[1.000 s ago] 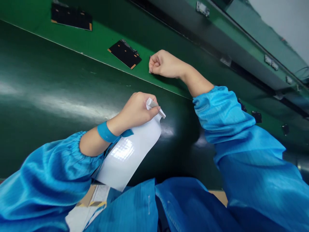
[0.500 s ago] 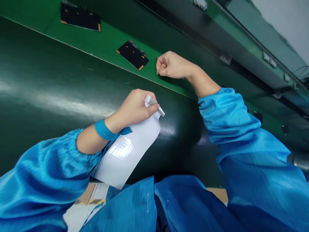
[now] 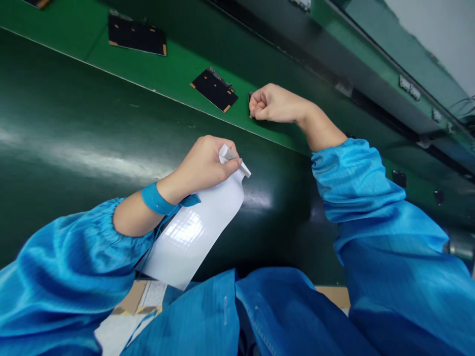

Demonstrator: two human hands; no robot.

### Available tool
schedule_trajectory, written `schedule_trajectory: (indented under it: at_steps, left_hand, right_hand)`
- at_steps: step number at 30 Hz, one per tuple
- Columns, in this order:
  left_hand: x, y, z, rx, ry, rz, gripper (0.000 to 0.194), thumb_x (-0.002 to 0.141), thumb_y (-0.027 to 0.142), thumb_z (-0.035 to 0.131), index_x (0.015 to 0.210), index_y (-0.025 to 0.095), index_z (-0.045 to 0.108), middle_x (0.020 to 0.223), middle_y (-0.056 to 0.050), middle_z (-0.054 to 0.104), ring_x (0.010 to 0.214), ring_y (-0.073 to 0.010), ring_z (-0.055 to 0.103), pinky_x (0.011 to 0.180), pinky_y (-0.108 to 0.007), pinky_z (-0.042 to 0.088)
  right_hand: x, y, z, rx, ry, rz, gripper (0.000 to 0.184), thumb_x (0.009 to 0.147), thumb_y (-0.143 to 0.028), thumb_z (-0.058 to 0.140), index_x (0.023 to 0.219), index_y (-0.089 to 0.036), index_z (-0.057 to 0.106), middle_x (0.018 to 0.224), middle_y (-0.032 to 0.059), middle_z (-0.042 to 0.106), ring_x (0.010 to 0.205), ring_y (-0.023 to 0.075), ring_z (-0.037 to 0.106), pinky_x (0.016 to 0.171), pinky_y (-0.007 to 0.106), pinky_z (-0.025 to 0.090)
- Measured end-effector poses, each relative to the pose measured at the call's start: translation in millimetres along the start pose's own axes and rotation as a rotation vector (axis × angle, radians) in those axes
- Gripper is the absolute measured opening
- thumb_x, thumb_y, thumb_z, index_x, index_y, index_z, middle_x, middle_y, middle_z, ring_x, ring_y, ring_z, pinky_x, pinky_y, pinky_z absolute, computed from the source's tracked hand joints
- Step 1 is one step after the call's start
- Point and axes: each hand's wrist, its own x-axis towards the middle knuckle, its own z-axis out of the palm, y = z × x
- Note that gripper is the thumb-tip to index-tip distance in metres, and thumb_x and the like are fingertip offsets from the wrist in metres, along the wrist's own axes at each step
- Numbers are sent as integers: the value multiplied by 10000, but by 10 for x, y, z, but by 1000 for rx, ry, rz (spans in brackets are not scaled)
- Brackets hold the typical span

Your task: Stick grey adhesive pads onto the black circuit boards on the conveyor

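Observation:
My left hand (image 3: pixel 206 163) is closed around the top edge of a glossy white sheet (image 3: pixel 193 232), which curls down over the dark green bench toward my lap. My right hand (image 3: pixel 272 104) is clenched in a fist on the lighter green conveyor belt (image 3: pixel 174 64), with a small dark part just showing at its fingertips; what it holds is hidden. A black rectangular panel (image 3: pixel 215 89) lies on the belt just left of that fist. Another black panel (image 3: pixel 137 33) lies farther left on the belt.
The dark green bench surface (image 3: pixel 74 138) spreads in front of me. Beyond the belt runs a metal rail (image 3: pixel 371 94) with small fittings. Small black parts (image 3: pixel 399 178) sit to the right of my right sleeve. Taped floor shows below the bench edge.
The black panels on the belt and my right fist have shifted rightward in view. My left hand keeps its grip on the white sheet, barely moved.

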Motion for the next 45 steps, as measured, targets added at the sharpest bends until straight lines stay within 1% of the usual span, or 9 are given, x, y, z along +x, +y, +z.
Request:
schedule_trajectory:
  at_steps: [5,10,14,17,21,27,31,35,45]
  left_hand:
    - [3,15,5,-10,-5,-32,136,774,302,714,702,187,730,619,-13,633,640,-187,603,645,-318,458]
    - [-5,24,6,-17,3,-63,121,771,291,722,699,194,731,615,-14,628,635,-185,595,638,-317,447]
    - [-5,35,-2,-43,-1,-109,136,764,322,736,695,206,722,629,-17,634,617,-179,576,599,-310,417]
    - [3,47,-18,-71,1,-140,160,758,357,745,702,210,718,621,-13,616,597,-170,547,578,-305,401]
    - [18,70,-41,-122,35,-150,213,749,397,757,704,197,702,592,0,581,551,-144,479,548,-295,367]
    - [14,73,-25,-94,66,-142,233,767,414,780,733,196,706,620,-5,601,571,-141,486,516,-280,339]
    - [10,13,-5,-179,91,-70,275,800,444,788,737,191,701,619,2,574,555,-126,439,494,-272,298]
    - [1,-23,3,-234,82,-50,277,825,422,761,701,197,657,608,4,547,544,-120,409,480,-271,274]
    - [-1,4,34,-107,118,-40,317,832,362,717,614,196,558,593,11,493,538,-114,400,490,-287,282]
  right_hand:
    - [-97,46,-15,-15,-2,19,310,795,-377,838,730,-218,579,599,-7,474,588,148,407,617,359,455]
    - [-196,86,3,-8,38,1,336,826,-389,839,768,-218,555,593,-11,474,622,165,478,650,356,481]
    - [-288,100,19,-146,75,10,315,863,-343,790,728,-209,539,668,13,526,686,186,549,751,391,520]
    - [-417,128,100,-250,209,8,291,903,-362,773,778,-229,547,749,55,573,785,253,606,820,442,544]
    - [-737,-56,448,-124,468,-13,283,991,-487,699,922,-244,573,833,79,605,878,292,634,798,436,556]
    - [-1073,-614,1168,285,465,-124,235,1033,-462,624,1012,-229,636,884,27,645,761,173,574,667,306,479]
    - [-1050,-666,1259,321,552,-152,115,1009,-294,625,948,-196,630,809,-1,590,688,132,487,659,285,420]
    - [-1047,-630,1223,249,603,-178,56,995,-224,614,947,-195,620,859,14,613,762,149,536,720,297,454]
    - [-1019,-620,1408,-224,743,-216,215,1098,-252,496,897,-213,561,916,66,605,927,237,586,868,407,494]
